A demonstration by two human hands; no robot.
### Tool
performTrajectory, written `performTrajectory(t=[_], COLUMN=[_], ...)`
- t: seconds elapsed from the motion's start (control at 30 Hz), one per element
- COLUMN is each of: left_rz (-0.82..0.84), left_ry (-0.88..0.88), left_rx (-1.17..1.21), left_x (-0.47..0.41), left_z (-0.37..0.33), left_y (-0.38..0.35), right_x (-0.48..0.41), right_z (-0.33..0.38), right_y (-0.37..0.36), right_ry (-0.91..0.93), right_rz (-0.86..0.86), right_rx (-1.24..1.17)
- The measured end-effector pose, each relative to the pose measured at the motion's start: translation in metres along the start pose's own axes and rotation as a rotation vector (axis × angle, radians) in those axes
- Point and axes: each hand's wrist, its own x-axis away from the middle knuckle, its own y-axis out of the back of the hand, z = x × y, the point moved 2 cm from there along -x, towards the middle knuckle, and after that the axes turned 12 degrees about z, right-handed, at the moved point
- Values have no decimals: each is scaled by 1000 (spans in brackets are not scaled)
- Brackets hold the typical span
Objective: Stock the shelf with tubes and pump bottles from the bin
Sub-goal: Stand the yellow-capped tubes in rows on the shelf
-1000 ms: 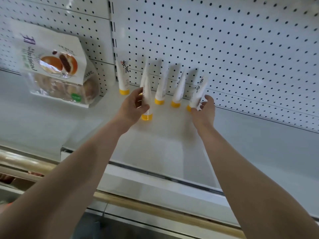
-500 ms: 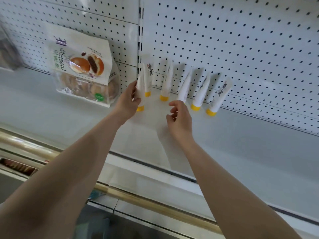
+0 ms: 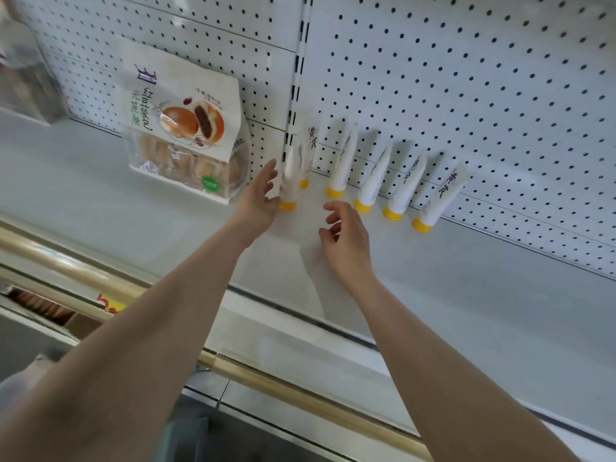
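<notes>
While white tubes [image 3: 373,178] lean on pegboard [image 3: 466,95], both hands' fingers [image 3: 266,181] spread above the shelf [image 3: 466,278].

— What's on the white shelf [image 3: 483,295]?
— Six white tubes [image 3: 373,176] standing on yellow caps along its back edge, against the pegboard [image 3: 466,78].
— Anything else?
— A bag of buns [image 3: 186,128], further left along the back.

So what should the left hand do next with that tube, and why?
Probably ease the front tube back into line with the leaning row, then let go. The left hand has open fingers against it, and it stands ahead of the tube behind it.
</notes>
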Motion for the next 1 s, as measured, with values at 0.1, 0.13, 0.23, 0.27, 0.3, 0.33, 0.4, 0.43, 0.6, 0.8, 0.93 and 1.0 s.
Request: performTrajectory(t=[0.1,0.13,0.23,0.27,0.3,0.33,0.4,0.43,0.6,0.8,0.93,1.0], left_rz=[-26,-34,-55,-57,-57,-59,-72,-82,-114,-147,-173,-195], left_ry=[-7,-14,-38,-51,-55,-61,-67,-68,-41,82,248,347], left_rx=[14,11,-23,-29,-31,-25,-21,-32,-75,-128,-206,-252], left_x=[22,31,64,76,89,102,128,141,207,291,350,381], left_z=[-4,-5,-8,-9,-8,-7,-1,2,23,73,126,154], left_y=[12,18,41,50,60,70,92,103,155,197,213,219], right_x=[6,8,18,22,27,33,47,54,94,153,199,221], right_z=[19,27,55,65,76,86,106,115,156,177,169,159], right_y=[-10,-15,-37,-46,-55,-65,-86,-98,-157,-235,-293,-321], right_ry=[40,50,73,86,101,117,146,152,183,158,77,0], right_rz=[-9,-9,4,9,13,16,27,39,107,201,353,451], right_rx=[11,14,-3,-12,-17,-22,-30,-32,-64,-101,-99,-81])
